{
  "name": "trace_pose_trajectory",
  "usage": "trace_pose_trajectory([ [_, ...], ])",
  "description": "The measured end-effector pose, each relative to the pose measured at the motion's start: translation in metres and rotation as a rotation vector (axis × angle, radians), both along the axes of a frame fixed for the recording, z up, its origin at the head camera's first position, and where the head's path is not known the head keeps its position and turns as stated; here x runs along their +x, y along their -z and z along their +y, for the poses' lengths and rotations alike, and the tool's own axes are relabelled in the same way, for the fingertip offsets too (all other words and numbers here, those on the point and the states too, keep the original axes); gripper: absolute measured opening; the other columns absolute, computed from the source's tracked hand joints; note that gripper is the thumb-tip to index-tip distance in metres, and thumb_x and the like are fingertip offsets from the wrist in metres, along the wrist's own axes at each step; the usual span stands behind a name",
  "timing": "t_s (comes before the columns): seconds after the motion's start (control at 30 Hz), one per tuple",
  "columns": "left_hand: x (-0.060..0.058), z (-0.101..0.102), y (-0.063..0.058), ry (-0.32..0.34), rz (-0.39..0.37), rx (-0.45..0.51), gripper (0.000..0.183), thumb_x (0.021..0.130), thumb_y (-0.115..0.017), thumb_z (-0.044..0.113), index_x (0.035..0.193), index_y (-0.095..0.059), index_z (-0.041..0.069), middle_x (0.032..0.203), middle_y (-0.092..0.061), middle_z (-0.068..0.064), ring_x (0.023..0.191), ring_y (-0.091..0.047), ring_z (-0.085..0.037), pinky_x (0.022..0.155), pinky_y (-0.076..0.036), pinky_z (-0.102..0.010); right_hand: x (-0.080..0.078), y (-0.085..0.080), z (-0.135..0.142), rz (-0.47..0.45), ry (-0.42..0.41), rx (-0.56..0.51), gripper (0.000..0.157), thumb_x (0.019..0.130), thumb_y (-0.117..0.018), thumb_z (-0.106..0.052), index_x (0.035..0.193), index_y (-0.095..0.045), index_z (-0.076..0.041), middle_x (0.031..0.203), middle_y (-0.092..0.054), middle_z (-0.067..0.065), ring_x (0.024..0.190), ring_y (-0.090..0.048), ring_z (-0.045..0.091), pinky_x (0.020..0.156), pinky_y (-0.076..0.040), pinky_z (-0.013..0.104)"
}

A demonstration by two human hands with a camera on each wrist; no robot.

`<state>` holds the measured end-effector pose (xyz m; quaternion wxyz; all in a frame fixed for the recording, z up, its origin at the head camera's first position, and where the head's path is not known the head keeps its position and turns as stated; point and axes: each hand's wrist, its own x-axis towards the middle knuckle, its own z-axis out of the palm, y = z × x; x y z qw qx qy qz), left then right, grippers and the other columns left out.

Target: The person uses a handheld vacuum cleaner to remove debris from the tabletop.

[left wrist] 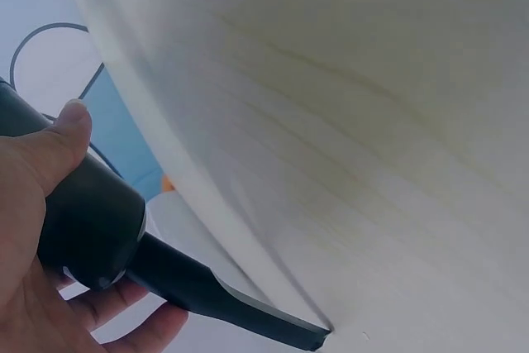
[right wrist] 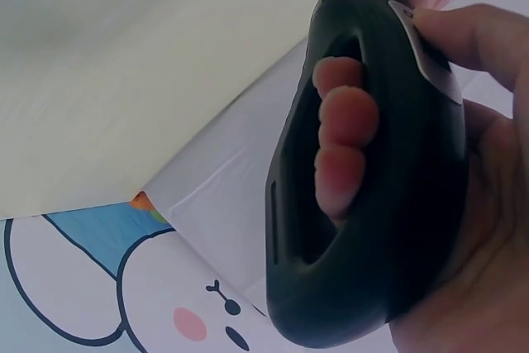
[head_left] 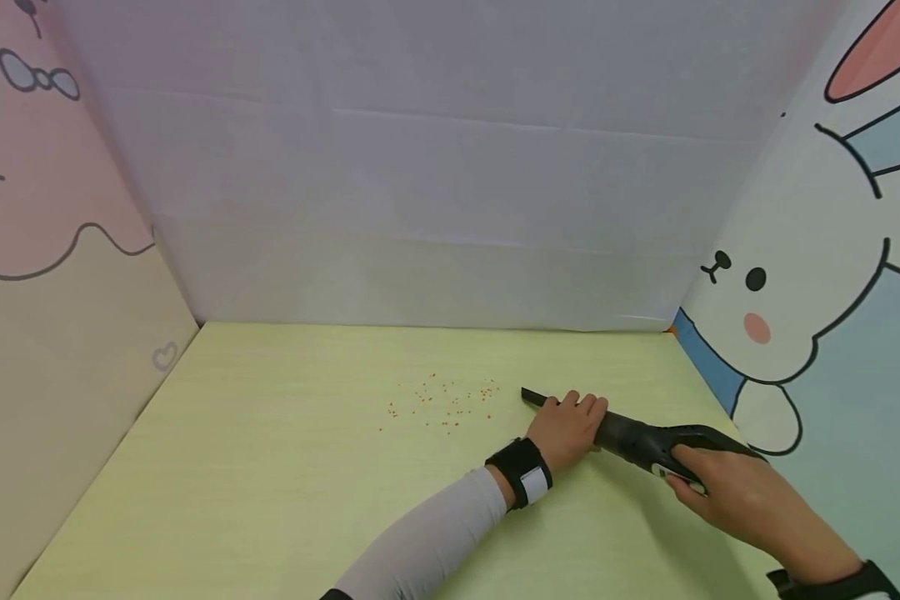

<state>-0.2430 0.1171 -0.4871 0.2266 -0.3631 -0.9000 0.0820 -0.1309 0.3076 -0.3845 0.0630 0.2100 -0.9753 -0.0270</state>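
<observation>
A black handheld vacuum cleaner point(head_left: 633, 440) with a narrow slanted nozzle point(left wrist: 240, 305) is held by both hands above the table, its tip pointing left. My left hand point(head_left: 567, 429) grips the front of its body near the nozzle. At the rear, my right hand point(head_left: 746, 504) wraps the loop handle point(right wrist: 413, 163), with the fingers point(right wrist: 347, 117) curled through the opening. In the right wrist view that thumb rests on a light button strip point(right wrist: 426, 51). Small orange crumbs point(head_left: 456, 412) lie scattered on the table, just left of the nozzle tip.
The pale yellow table point(head_left: 232, 467) meets a white back wall point(head_left: 435, 192). A pink and cream panel point(head_left: 60, 333) borders the left side. On the right stands a panel with a cartoon rabbit point(head_left: 795, 292), close to the vacuum's rear end.
</observation>
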Motion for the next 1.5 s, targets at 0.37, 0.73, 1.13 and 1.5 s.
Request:
trace_pose_trajectory([
  [0.37,0.002,-0.006,-0.003,-0.021,0.02,-0.008,0.063,0.084,-0.046,0.065,0.126,-0.04,0.019,0.112,-0.049,0.007,0.101,-0.049,-0.012,0.075,-0.049,-0.028,-0.002,0.002,-0.003,0.065,-0.042,0.03,0.026,0.076,-0.071,-0.033,0.076,-0.048,-0.021,0.053,-0.031,-0.014,0.044,-0.029,0.003,0.042,-0.029,0.027],
  [0.73,0.0,-0.014,-0.003,-0.06,0.021,0.011,0.065,0.083,-0.047,0.065,0.128,-0.04,0.019,0.115,-0.051,0.008,0.105,-0.05,-0.012,0.078,-0.05,-0.028,-0.01,0.003,-0.011,0.046,-0.052,0.045,0.026,0.076,-0.071,-0.033,0.076,-0.048,-0.02,0.054,-0.033,-0.012,0.045,-0.03,0.005,0.042,-0.03,0.028],
  [1.13,-0.003,-0.021,0.0,-0.091,-0.014,0.017,0.068,0.083,-0.048,0.065,0.132,-0.037,0.019,0.119,-0.05,0.008,0.108,-0.049,-0.013,0.081,-0.048,-0.029,-0.019,0.005,-0.015,0.025,-0.074,0.044,0.026,0.077,-0.071,-0.033,0.077,-0.048,-0.02,0.054,-0.034,-0.012,0.046,-0.031,0.005,0.043,-0.032,0.029],
  [1.5,-0.001,-0.027,-0.004,-0.092,-0.087,0.028,0.057,0.088,-0.051,0.052,0.132,-0.036,0.019,0.118,-0.049,0.007,0.107,-0.048,-0.013,0.08,-0.047,-0.03,-0.021,0.004,-0.019,0.022,-0.099,0.042,0.026,0.075,-0.072,-0.031,0.078,-0.049,-0.019,0.055,-0.036,-0.012,0.046,-0.032,0.004,0.042,-0.032,0.028],
])
